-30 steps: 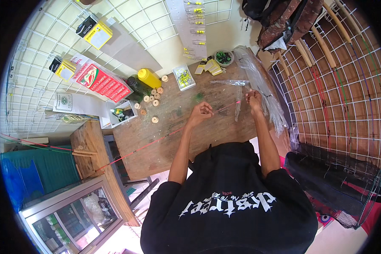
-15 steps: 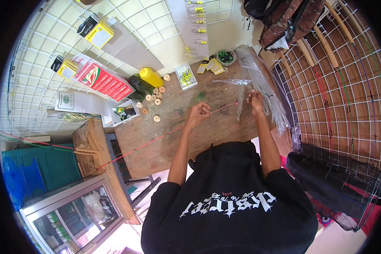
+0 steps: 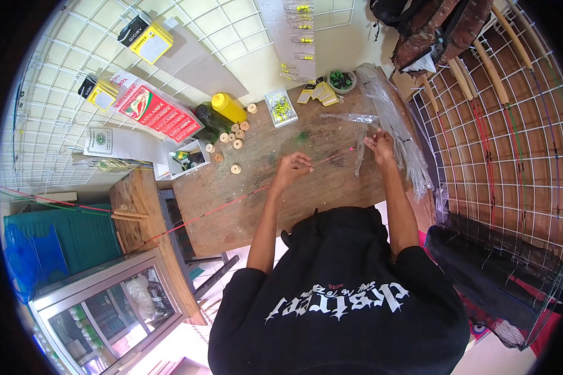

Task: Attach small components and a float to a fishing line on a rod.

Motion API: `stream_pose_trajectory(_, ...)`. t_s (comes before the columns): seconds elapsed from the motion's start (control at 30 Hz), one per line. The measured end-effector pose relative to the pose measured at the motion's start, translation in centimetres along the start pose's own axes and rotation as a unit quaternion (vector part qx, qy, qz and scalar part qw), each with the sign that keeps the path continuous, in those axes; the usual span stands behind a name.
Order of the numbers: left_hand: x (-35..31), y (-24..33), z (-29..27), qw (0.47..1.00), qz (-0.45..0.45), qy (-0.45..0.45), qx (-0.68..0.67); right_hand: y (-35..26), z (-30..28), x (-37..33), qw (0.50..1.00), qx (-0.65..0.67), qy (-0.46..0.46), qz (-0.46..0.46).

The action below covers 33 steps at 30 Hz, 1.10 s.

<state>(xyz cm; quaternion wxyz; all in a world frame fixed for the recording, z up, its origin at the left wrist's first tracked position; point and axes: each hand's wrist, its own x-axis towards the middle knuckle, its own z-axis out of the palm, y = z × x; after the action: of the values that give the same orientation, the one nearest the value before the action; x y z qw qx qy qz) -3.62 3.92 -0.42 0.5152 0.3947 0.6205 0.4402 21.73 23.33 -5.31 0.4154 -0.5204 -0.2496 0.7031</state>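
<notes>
Your left hand [image 3: 291,169] has fingers pinched tight on a thin red rod [image 3: 244,197], which runs slantwise across the worn wooden table [image 3: 256,206] and past its left edge. Your right hand [image 3: 380,142] pinches the rod's far tip, fingers curled, beside clear crinkly plastic sleeves [image 3: 394,119]. Small round cork discs [image 3: 235,169] and a glossy yellow bottle [image 3: 229,107] sit well left
</notes>
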Motion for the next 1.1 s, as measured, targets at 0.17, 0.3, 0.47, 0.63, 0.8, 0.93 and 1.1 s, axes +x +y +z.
stream_pose_trajectory(0.17, -0.3, -0.2, -0.2, 1.0, 0.003, -0.002, -0.011, 0.0, 0.1, -0.1, 1.0, -0.005, 0.003, 0.005)
stream_pose_trajectory(0.3, -0.2, -0.3, -0.2, 1.0, 0.001, 0.003, -0.002, 0.1, 0.0, -0.1, 1.0, -0.014, 0.002, 0.007)
stream_pose_trajectory(0.47, -0.2, -0.5, -0.3, 0.998, 0.002, 0.004, 0.067, 0.3, -0.2, 0.0, 1.0, -0.009, 0.005, 0.001)
stream_pose_trajectory(0.63, -0.3, -0.8, -0.2, 0.998, 0.024, 0.012, 0.065, 0.5, -0.6, -0.2, 1.0, 0.009, -0.003, 0.001)
stream_pose_trajectory(0.8, -0.4, -0.4, 0.0, 0.995, 0.035, 0.026, 0.087, 0.1, -0.7, -0.8, 1.0, 0.024, -0.014, 0.006)
stream_pose_trajectory(0.93, -0.5, -0.7, -0.4, 0.994, 0.013, 0.04, 0.099, 0.5, -0.5, -2.9, 0.998, -0.01, -0.054, -0.008)
stream_pose_trajectory(1.1, -0.3, -1.1, -0.5, 0.992, 0.009, 0.033, 0.125, 0.4, -0.3, -5.5, 0.996, -0.032, -0.088, -0.015)
